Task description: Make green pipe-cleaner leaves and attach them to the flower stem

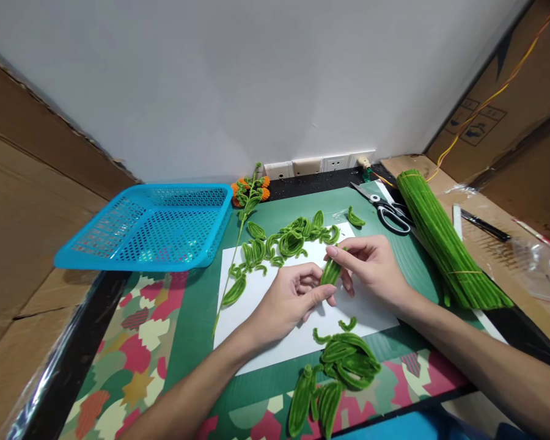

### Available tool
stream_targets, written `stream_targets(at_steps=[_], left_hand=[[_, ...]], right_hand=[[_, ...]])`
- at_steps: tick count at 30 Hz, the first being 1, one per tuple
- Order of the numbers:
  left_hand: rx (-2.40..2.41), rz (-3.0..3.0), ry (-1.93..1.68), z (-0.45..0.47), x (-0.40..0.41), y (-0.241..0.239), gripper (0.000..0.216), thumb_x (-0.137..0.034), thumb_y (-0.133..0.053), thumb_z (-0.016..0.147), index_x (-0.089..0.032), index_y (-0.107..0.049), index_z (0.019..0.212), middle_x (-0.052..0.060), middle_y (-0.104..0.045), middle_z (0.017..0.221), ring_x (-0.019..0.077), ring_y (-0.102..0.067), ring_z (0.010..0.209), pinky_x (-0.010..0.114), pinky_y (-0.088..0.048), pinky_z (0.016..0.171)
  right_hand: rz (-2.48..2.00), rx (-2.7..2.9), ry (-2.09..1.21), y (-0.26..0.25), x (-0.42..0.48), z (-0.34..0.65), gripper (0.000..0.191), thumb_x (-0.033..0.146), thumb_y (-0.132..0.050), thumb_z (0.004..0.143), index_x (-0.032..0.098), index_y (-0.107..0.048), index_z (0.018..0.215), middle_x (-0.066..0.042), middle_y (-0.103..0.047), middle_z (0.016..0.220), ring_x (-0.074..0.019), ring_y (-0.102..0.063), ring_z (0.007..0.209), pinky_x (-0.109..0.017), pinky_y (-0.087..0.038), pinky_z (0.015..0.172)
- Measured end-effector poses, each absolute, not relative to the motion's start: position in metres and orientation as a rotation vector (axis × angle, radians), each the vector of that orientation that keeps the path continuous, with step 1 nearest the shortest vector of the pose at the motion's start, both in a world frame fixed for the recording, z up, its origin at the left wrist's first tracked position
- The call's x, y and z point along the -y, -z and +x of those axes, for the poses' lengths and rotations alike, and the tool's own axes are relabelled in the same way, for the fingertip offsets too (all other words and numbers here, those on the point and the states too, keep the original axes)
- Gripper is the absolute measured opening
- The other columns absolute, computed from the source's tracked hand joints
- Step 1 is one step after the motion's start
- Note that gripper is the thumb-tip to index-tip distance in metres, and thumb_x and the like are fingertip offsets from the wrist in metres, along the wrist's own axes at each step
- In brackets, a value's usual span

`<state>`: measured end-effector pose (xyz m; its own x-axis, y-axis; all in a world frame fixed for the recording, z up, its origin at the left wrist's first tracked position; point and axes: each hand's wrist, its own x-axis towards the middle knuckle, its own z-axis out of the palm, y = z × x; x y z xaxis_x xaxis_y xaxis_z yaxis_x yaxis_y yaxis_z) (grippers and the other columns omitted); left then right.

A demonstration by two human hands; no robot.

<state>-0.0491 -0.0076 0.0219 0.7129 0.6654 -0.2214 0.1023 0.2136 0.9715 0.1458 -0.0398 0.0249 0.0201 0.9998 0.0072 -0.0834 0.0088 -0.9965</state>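
A green pipe-cleaner leaf (331, 271) is pinched between both hands above a white paper sheet (266, 348). My left hand (297, 294) grips its lower end between thumb and fingers. At the upper end, my right hand (366, 266) has thumb and fingertips closed on it. Several finished-looking green leaves and small curled pieces (291, 243) lie in a row along the paper's far side. Nearer to me, another pile of green leaves (348, 360) rests partly on the paper's front edge and the patterned border. A pipe-cleaner flower stem with orange blossoms (263, 194) lies to the left.
A blue perforated basket (206, 260) stands at the left. Black-handled scissors (389, 214) and a thick bundle of green pipe cleaners (449, 244) are at the right, with a black pen-like tool (486, 225) beyond. Wall sockets (334, 163) and cardboard (36, 177) border the table.
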Motion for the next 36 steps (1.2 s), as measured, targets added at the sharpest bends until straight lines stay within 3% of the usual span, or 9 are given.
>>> stream_targets(at_steps=[10, 15, 19, 27, 31, 36], left_hand=[[-0.82, 1.33, -0.467, -0.046, 0.009, -0.028, 0.044, -0.051, -0.082, 0.089, -0.018, -0.056, 0.078, 0.006, -0.074, 0.071, 0.0072, -0.048, 0.045, 0.018, -0.032, 0.04], [-0.794, 1.41, -0.534, -0.047, 0.008, -0.025, 0.038, -0.041, -0.082, 0.09, -0.017, -0.058, 0.074, 0.002, -0.069, 0.068, 0.0155, -0.068, 0.064, 0.023, -0.046, 0.057], [-0.793, 1.442, -0.518, -0.047, 0.009, -0.024, 0.035, -0.035, -0.081, 0.09, -0.017, -0.058, 0.071, 0.003, -0.07, 0.068, 0.0187, -0.072, 0.069, 0.025, -0.048, 0.062], [-0.783, 1.429, -0.525, -0.046, 0.008, -0.025, 0.032, -0.039, -0.081, 0.091, -0.016, -0.065, 0.076, 0.004, -0.071, 0.07, 0.0168, -0.068, 0.067, 0.024, -0.046, 0.059], [-0.782, 1.42, -0.531, -0.046, 0.008, -0.023, 0.033, -0.045, -0.081, 0.091, -0.014, -0.074, 0.087, 0.005, -0.072, 0.071, 0.0129, -0.06, 0.058, 0.021, -0.038, 0.05], [-0.768, 1.365, -0.513, -0.048, 0.008, -0.021, 0.033, -0.045, -0.08, 0.093, -0.014, -0.072, 0.088, 0.005, -0.075, 0.075, 0.0073, -0.048, 0.048, 0.018, -0.034, 0.042]], right_hand=[[-1.123, 1.02, -1.352, -0.022, 0.037, 0.143, 0.048, 0.056, -0.085, 0.085, 0.018, -0.066, 0.062, 0.004, -0.051, 0.05, -0.0093, -0.043, 0.044, -0.024, -0.034, 0.042], [-1.043, 0.881, -1.505, -0.018, 0.038, 0.141, 0.045, 0.052, -0.089, 0.082, 0.017, -0.067, 0.064, 0.004, -0.053, 0.059, -0.0079, -0.043, 0.048, -0.022, -0.033, 0.04], [-1.041, 0.813, -1.57, -0.016, 0.04, 0.139, 0.045, 0.051, -0.09, 0.081, 0.016, -0.069, 0.064, 0.004, -0.053, 0.057, -0.007, -0.042, 0.045, -0.021, -0.029, 0.038], [-1.104, 0.988, -1.378, -0.017, 0.039, 0.14, 0.042, 0.054, -0.089, 0.081, 0.018, -0.07, 0.071, 0.003, -0.059, 0.062, -0.0082, -0.045, 0.047, -0.023, -0.033, 0.042], [-1.121, 1.16, -1.307, -0.019, 0.04, 0.139, 0.043, 0.057, -0.085, 0.085, 0.019, -0.071, 0.071, 0.003, -0.06, 0.056, -0.0095, -0.048, 0.045, -0.024, -0.035, 0.043], [-1.121, 1.156, -1.328, -0.019, 0.04, 0.139, 0.047, 0.059, -0.081, 0.089, 0.019, -0.069, 0.067, 0.002, -0.06, 0.053, -0.0095, -0.046, 0.044, -0.023, -0.034, 0.043]])
